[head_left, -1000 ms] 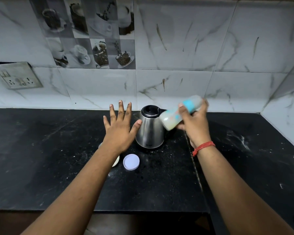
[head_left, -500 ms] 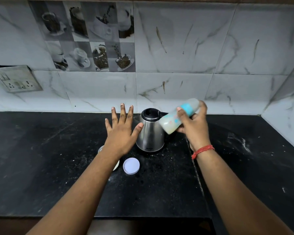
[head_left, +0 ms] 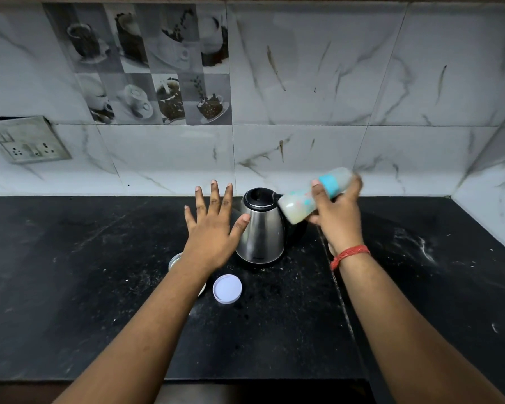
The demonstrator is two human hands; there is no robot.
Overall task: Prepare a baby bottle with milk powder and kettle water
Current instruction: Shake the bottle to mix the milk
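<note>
fingers of my right hand (head_left: pixel 337 220) wrap the baby bottle (head_left: pixel 312 198), tilted on its side above the kettle (head_left: pixel 261 228) and cloudy with milk, so i judge this the shaking step. i'd grip firmly, left hand (head_left: pixel 213 228) spread empty, clear of the lid (head_left: pixel 227 288) on the table (head_left: pixel 70 287).

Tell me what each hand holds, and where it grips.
The right hand holds the baby bottle tilted, gripped around its middle just below the blue collar. The left hand is open with fingers spread and holds nothing.
</note>
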